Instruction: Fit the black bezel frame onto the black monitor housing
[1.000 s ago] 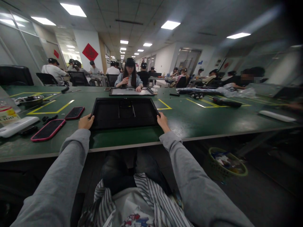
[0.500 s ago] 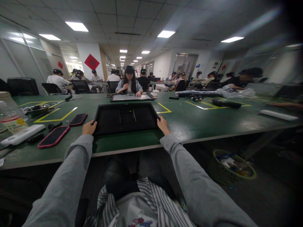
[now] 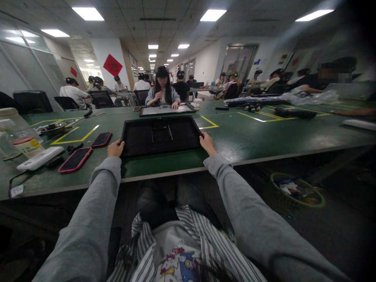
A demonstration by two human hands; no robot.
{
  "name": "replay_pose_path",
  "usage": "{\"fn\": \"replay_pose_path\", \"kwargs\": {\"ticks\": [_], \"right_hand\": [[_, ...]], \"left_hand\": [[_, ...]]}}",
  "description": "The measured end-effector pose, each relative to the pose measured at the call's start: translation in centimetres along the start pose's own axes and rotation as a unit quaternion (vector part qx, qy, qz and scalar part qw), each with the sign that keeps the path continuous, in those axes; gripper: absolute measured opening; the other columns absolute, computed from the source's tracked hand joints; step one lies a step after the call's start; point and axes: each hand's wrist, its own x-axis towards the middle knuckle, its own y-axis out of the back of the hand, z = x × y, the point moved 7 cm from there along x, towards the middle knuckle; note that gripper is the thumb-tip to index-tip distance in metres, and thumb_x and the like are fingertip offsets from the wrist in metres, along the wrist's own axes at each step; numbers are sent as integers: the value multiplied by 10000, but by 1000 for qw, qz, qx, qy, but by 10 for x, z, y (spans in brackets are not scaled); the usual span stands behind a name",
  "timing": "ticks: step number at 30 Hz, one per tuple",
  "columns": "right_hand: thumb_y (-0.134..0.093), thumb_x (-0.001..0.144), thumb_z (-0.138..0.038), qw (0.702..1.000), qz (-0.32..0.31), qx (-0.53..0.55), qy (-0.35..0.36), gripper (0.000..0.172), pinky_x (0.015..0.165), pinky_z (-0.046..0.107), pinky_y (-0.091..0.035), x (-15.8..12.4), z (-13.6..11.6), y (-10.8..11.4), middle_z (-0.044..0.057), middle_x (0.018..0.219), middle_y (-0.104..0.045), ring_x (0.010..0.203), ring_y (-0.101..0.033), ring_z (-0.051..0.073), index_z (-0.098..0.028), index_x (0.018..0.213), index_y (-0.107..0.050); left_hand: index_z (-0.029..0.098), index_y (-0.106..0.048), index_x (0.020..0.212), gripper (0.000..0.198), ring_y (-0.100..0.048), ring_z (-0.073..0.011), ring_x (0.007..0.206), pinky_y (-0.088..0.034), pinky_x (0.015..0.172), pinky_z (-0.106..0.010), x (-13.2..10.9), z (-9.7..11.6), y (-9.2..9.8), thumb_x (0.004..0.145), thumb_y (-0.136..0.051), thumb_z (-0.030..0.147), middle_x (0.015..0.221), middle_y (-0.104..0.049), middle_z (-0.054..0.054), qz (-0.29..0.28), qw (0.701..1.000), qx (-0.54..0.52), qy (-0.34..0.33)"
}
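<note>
Hidden first: the fingers of both hands mostly vanish behind and under the black frame, so the full grip can't be read. Interior of the frame (image 3: 162,137) very dark; two thin pale strips (image 3: 170,132) show near its middle, other detail lost. Can't tell whether its underside rests on the worktop (image 3: 246,137) or sits a little above. It lies near the front edge, straight ahead of the wearer, wide side across.

Left edge of view cuts into a clear bottle (image 3: 28,145). Far right falls into black; a white bar (image 3: 360,125) there is blurred. Contents of the basket (image 3: 321,203) below the worktop are hard to make out.

Pose: both arms reach forward, grey sleeves folded at the wrists. Left hand (image 3: 115,148) clamped on the frame's left side, thumb along the rim; right hand (image 3: 208,143) clamped on the right side, roughly level with the other. Two pink-edged phones (image 3: 75,159) lie left of the left hand, the smaller just beside it.
</note>
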Motion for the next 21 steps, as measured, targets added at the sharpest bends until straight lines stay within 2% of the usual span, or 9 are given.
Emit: {"fn": "replay_pose_path", "kwargs": {"ticks": [5,11,15,19,21], "right_hand": [[-475,929,-228,1000,-6,-7,0,433,1052,473,-464,1,0,-1,201,1285,-687,1204,-634,318,-105,1319,-616],[-465,945,-215,1000,-12,-8,1,429,1071,463,-453,1,-1,-1,194,1299,-680,1225,-626,309,-99,1335,-603],[-473,947,-218,1000,-11,-8,-1,416,1073,479,-448,1,-1,-1,192,1291,-679,1225,-621,314,-103,1325,-602],[-487,952,-235,1000,0,24,8,377,1077,524,-432,5,3,-4,199,1233,-688,1217,-609,322,-87,1273,-619],[-500,960,-278,998,10,50,23,353,1084,564,-413,7,5,-6,194,1193,-690,1219,-598,330,-88,1226,-633]], "left_hand": [[157,-642,1372,543,-619,-293,1226,-442,1030,-382,-1,3,2,923,-521,438,1302,-687,-150,-7,1000,2,2],[202,-692,1303,479,-640,-284,1169,-460,989,-376,-2,6,6,916,-525,430,1225,-724,-121,0,1000,3,-11],[175,-703,1273,469,-646,-272,1144,-459,990,-364,-2,6,8,899,-546,411,1189,-732,-124,14,1000,-1,-13],[191,-720,1241,431,-645,-260,1128,-457,990,-355,-2,6,9,907,-554,407,1181,-736,-98,16,1000,-4,-12],[147,-706,1257,450,-634,-253,1134,-441,1005,-361,-2,5,9,910,-573,400,1214,-723,-121,16,1000,-5,-5]]}}
